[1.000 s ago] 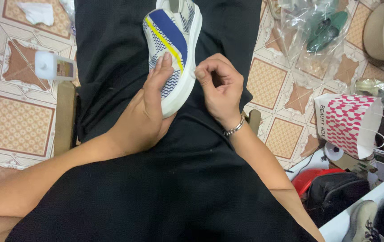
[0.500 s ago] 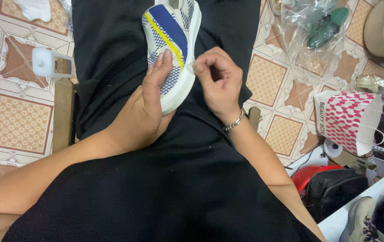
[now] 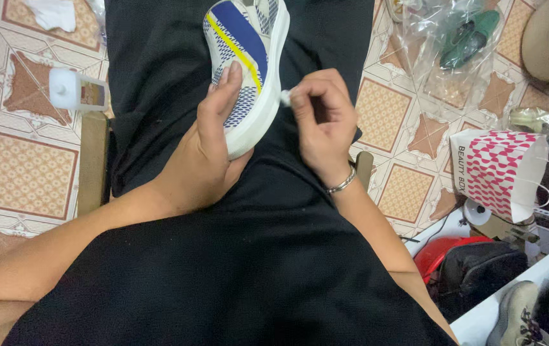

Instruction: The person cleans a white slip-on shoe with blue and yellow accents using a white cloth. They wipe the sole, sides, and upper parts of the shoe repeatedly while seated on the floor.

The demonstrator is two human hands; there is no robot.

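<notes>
A white sneaker point(image 3: 247, 70) with blue and yellow markings lies on the person's black-clad lap, gripped from below by the left hand point(image 3: 207, 154). The right hand point(image 3: 322, 122) pinches a small white swab point(image 3: 284, 97) against its sole edge. A white bottle point(image 3: 75, 90) stands on the tiled floor point(image 3: 24, 173) nearby.

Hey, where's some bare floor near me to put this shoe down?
Left side: open tiled floor below the small white bottle, beside the wooden stool edge. Right side is crowded: plastic bags, a pink-patterned paper bag, a red and black bag. Only a narrow tile strip beside the right hand.
</notes>
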